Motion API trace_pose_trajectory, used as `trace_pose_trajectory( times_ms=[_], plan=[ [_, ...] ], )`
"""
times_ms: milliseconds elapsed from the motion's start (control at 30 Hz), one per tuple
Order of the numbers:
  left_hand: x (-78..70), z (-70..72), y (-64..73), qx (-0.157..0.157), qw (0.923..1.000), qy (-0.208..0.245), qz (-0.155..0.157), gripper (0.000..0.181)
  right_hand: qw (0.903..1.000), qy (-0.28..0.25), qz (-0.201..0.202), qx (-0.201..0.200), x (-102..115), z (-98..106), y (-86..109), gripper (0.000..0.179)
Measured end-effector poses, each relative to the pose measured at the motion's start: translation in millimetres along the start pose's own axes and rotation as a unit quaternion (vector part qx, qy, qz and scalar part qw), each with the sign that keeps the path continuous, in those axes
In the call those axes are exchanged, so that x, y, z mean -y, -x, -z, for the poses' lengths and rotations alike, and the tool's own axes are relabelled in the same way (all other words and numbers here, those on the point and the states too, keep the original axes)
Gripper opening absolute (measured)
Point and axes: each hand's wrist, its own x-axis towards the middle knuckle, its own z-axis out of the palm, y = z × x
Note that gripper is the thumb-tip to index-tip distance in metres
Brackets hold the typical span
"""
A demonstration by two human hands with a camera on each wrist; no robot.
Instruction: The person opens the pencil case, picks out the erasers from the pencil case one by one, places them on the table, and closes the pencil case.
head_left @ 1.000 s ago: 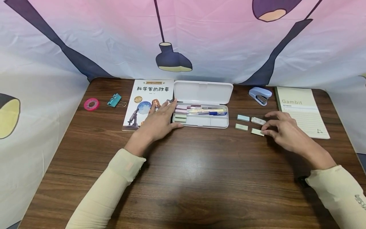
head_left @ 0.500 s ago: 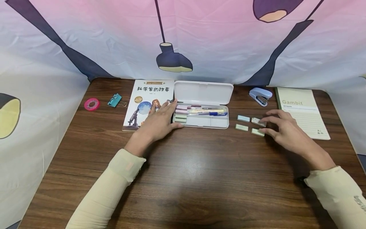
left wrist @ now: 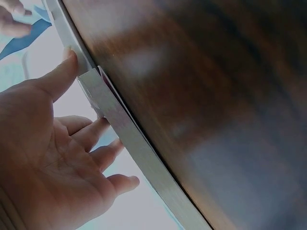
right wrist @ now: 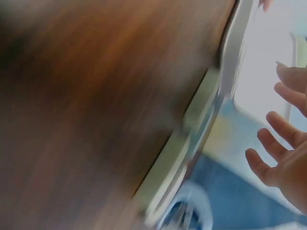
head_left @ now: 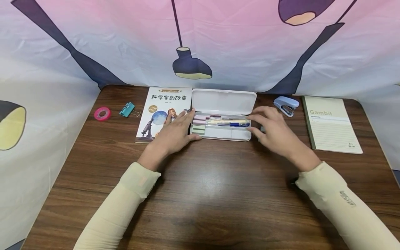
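A white pencil case (head_left: 223, 101) lies with its lid raised. Pens, among them one with a blue cap (head_left: 239, 124), a purple-and-white block (head_left: 199, 119) and a green block (head_left: 198, 129) are inside. My left hand (head_left: 175, 132) lies over the storybook (head_left: 170, 92), its thumb touching the case's front left corner and a fingertip at the left edge. At the case's right end is my right hand (head_left: 275, 133), fingers spread, holding nothing visible. It covers most of the small erasers; the right wrist view shows green erasers (right wrist: 201, 100) below the hand.
A blue stapler (head_left: 285, 105) and a Gambit notebook (head_left: 332, 125) lie to the right. On the left are a pink roll of tape (head_left: 102, 114) and a teal binder clip (head_left: 127, 109). A printed curtain (head_left: 231, 45) hangs behind the wooden table (head_left: 203, 201).
My right hand has moved left from the right-hand erasers to the case's right end, now hiding most of the erasers. The left hand has stayed in place.
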Motion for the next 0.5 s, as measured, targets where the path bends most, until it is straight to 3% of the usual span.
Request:
trace_pose_trajectory(
  times_ms=[133, 367, 500],
  plan=[
    [-1.3, 2.3, 0.2, 0.005, 1.0000, -0.002, 0.002, 0.103, 0.9995, -0.011, 0.006, 0.029, 18, -15, -21.7, 0.030],
    [22.1, -18.7, -14.2, -0.015, 0.9997, -0.013, -0.014, 0.106, 0.9973, -0.006, 0.042, 0.060, 44, -46, -52.3, 0.028],
    [12.3, -9.3, -8.2, -0.005, 0.9999, -0.011, -0.007, 0.103, 0.9960, -0.010, 0.065, 0.060, 38, -81, -67.8, 0.027]
  ],
)
